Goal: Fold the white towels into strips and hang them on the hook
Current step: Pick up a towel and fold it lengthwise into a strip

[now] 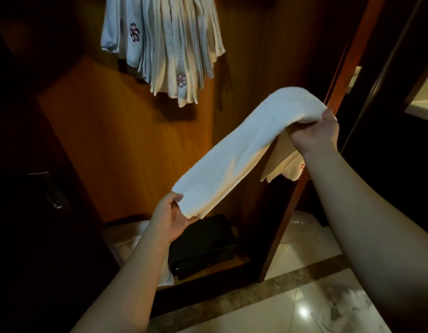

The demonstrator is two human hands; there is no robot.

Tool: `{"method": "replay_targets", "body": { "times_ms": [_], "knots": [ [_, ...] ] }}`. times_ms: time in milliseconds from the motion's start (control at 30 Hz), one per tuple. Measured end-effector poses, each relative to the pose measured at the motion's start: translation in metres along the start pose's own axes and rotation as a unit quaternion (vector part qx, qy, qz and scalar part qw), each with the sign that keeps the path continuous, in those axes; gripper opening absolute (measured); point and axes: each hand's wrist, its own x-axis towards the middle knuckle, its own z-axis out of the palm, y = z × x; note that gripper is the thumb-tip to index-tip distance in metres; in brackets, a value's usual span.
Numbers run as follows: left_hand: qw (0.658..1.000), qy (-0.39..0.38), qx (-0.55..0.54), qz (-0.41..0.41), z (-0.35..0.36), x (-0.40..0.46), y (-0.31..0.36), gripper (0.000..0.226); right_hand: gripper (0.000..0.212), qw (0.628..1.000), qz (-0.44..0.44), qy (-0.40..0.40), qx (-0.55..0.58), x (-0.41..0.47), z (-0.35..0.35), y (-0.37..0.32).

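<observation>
A white towel (pixel 241 150) folded into a long strip stretches diagonally in front of an open wooden wardrobe. My left hand (pixel 168 218) grips its lower end between thumb and fingers. My right hand (pixel 316 134) holds the upper end, where the towel bends over my fingers and its loose corners hang down behind my wrist. Several folded white towels (pixel 164 44) with flower embroidery hang in a bunch at the top of the wardrobe; the hook itself is hidden above the frame.
A black box (pixel 203 246) sits on the wardrobe's bottom shelf with white cloth (pixel 128 239) beside it. The wardrobe's wooden side panel (pixel 280 231) stands just right of the towel. A dark door with a handle (pixel 49 191) is at the left. Glossy tiled floor (pixel 292 308) lies below.
</observation>
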Motion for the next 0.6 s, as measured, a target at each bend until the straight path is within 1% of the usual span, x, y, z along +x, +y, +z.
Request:
{"method": "replay_targets", "body": {
  "times_ms": [67, 133, 200, 333, 400, 467, 533, 600],
  "knots": [
    [0.999, -0.027, -0.033, 0.013, 0.000, -0.001, -0.001, 0.053, 0.044, 1.000, 0.003, -0.024, -0.008, -0.002, 0.003, -0.002],
    [0.998, -0.030, -0.060, 0.011, 0.002, -0.004, -0.002, 0.055, 0.056, 0.999, 0.024, -0.045, -0.015, -0.005, 0.008, -0.004],
    [0.996, -0.008, -0.085, 0.002, 0.002, -0.004, -0.004, 0.057, 0.061, 0.998, 0.038, -0.051, -0.016, -0.009, 0.015, -0.004],
    [0.992, 0.023, -0.121, -0.022, 0.004, -0.002, -0.011, 0.053, 0.062, 0.997, 0.036, -0.057, -0.038, -0.017, 0.035, 0.003],
    [0.995, 0.043, -0.077, -0.045, 0.011, 0.002, -0.019, 0.048, 0.066, 0.995, 0.040, -0.072, -0.053, -0.020, 0.047, 0.009],
    [0.994, 0.085, 0.035, -0.065, 0.024, 0.008, -0.030, 0.031, 0.068, 0.992, 0.031, -0.089, -0.080, -0.023, 0.061, 0.016],
    [0.977, 0.133, 0.143, -0.084, 0.038, 0.012, -0.038, 0.015, 0.069, 0.989, 0.013, -0.103, -0.107, -0.026, 0.075, 0.025],
    [0.953, 0.193, 0.220, -0.079, 0.053, 0.012, -0.039, 0.006, 0.068, 0.984, 0.001, -0.121, -0.127, -0.031, 0.089, 0.034]
  ]
}}
